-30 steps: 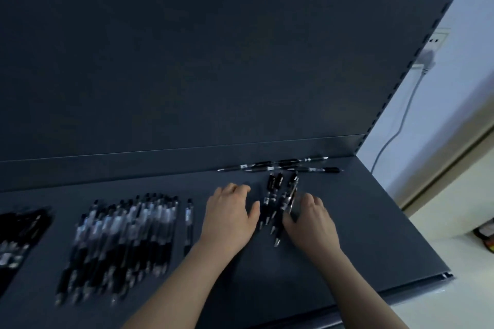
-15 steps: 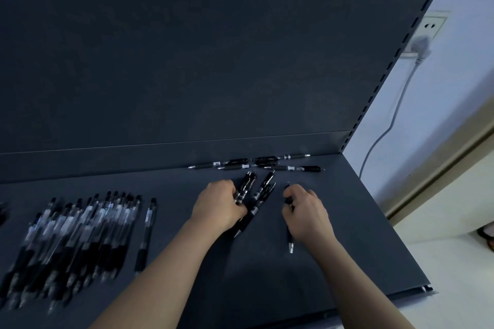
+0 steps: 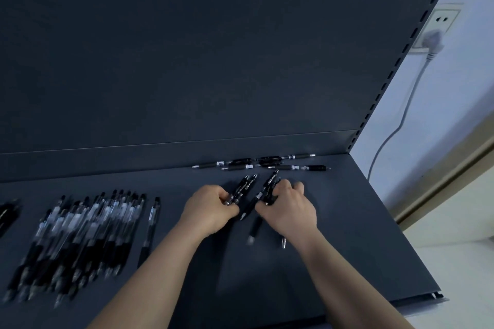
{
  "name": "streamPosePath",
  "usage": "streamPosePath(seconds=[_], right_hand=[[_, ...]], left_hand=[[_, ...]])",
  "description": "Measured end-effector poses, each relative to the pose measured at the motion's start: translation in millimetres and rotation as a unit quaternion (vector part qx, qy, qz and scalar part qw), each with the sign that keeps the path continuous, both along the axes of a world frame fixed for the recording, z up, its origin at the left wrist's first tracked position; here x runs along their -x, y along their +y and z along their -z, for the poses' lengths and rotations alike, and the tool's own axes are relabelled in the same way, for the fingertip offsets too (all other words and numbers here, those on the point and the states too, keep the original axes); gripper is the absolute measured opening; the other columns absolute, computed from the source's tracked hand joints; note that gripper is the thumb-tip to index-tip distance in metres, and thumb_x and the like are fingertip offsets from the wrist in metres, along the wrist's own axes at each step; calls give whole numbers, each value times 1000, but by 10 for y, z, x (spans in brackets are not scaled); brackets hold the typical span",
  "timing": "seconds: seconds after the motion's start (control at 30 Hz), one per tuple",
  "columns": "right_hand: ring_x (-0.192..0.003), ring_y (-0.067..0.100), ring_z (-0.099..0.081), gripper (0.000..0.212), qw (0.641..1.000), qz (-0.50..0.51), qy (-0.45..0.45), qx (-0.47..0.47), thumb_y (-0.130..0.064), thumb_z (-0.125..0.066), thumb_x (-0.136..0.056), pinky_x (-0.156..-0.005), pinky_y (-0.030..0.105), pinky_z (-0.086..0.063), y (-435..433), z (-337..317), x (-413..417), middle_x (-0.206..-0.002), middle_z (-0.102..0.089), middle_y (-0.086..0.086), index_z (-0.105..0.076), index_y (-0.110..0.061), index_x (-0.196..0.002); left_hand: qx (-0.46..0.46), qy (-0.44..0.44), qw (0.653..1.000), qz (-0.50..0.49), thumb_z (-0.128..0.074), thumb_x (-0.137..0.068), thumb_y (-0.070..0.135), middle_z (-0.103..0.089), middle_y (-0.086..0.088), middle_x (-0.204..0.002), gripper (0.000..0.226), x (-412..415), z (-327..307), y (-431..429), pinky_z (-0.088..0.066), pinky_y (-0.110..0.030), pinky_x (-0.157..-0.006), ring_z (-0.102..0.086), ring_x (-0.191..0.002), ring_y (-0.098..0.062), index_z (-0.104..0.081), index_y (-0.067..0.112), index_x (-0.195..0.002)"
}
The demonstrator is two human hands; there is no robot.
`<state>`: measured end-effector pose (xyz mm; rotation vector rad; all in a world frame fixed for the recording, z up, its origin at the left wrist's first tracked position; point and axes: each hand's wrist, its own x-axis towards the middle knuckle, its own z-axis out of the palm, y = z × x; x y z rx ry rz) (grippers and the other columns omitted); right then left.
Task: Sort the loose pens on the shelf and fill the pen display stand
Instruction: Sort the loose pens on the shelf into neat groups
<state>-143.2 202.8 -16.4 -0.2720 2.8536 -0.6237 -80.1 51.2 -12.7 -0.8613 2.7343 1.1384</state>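
Left hand [image 3: 211,208]: palm down, forearm reaching in from the lower left. The fingers are curled tight with the knuckles up.
Left hand's hold: it pinches the lower ends of a pair of black pens [image 3: 244,186]. These stick out past its fingers, slanting away and to the right.
Right hand [image 3: 290,208]: palm down just beside the left hand, wrist slightly bent. The fingers are bent over a bundle of black pens [image 3: 269,184] and grip them; how many it holds cannot be told.
Between the hands: one pen of the bundle slants down into the gap, tip toward the person.
Below the right hand: a blurred pen [image 3: 253,230] lies on the shelf [image 3: 361,235], and a metal pen tip [image 3: 283,242] shows by the wrist.
Beyond both hands: a back row of pens [image 3: 262,163] lies crosswise against the back panel.
Left of the left hand: a single pen [image 3: 151,227], then the sorted pens [image 3: 80,235] laid side by side, well apart from the hands.
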Motion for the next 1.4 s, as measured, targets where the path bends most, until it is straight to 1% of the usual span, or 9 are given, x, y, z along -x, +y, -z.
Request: streamPosePath(seconds=[0.13,0.27,0.4,0.53,0.67,0.77,1.07,1.2,1.4], right_hand=[[-80,23,-59,39,999,-1,-9,32,-32,-61,-82,-63,29,-43,118,-5,20,-111,-39,1,-41,-15,-111],[-80,22,-51,30,997,20,-14,72,-22,-60,-82,-64,30,-37,252,3,72,-102,-49,5,-42,-10,-102],[-58,17,-44,22,996,45,-16,74,-20,-60,-79,-47,27,-31,435,19,154,-73,-53,2,-41,-10,-72],[-52,16,-34,34,994,34,-34,97,-18,-58,-80,-45,26,-25,534,46,188,-60,-40,0,-30,-13,-61],[-55,17,-33,34,990,23,-49,130,-18,-55,-83,-47,27,-25,533,74,207,-59,-37,0,-29,-13,-62],[-65,20,-45,20,988,26,-42,147,-21,-51,-87,-50,28,-30,498,62,261,-70,-50,2,-41,-8,-74],[-78,30,-58,21,989,42,18,141,-20,-51,-86,-62,36,-46,338,65,578,-82,-61,6,-42,-6,-100],[-77,26,-59,18,994,29,-13,108,-24,-52,-82,-61,34,-45,307,68,711,-80,-61,3,-47,-11,-92],[-71,22,-53,18,993,13,-5,121,-25,-52,-84,-55,30,-38,353,77,721,-71,-56,1,-44,-12,-74]], left_hand=[[74,4,997,32,-67,-77,34,-62,9,-97,26,68,-8,94,-50,-30,-79,-59,-92,-15,-63,25,-102],[130,12,989,64,-66,-77,53,-63,8,-91,35,152,-36,249,-47,-29,-69,-59,-87,-15,-59,24,-95],[174,11,981,86,-68,-78,41,-64,3,-93,30,225,-32,342,-47,-29,-70,-59,-88,-20,-61,18,-96],[178,-3,979,102,-64,-80,32,-60,0,-86,20,226,0,342,-41,-28,-64,-56,-80,-20,-56,15,-86],[175,11,977,120,-56,-89,25,-52,2,-78,17,189,36,300,-37,-29,-62,-54,-77,-20,-47,14,-80],[146,23,983,113,-51,-93,21,-47,5,-78,12,194,20,227,-38,-28,-65,-51,-78,-18,-45,15,-85],[172,-48,978,108,-56,-92,36,-56,0,-103,26,212,-22,32,-42,-31,-73,-55,-95,-21,-42,17,-101],[176,-36,978,110,-59,-90,36,-58,1,-107,31,263,-27,45,-41,-29,-72,-54,-93,-18,-48,18,-112],[156,-25,981,117,-60,-87,27,-58,3,-97,16,291,-53,20,-37,-27,-67,-54,-87,-19,-56,17,-99]])
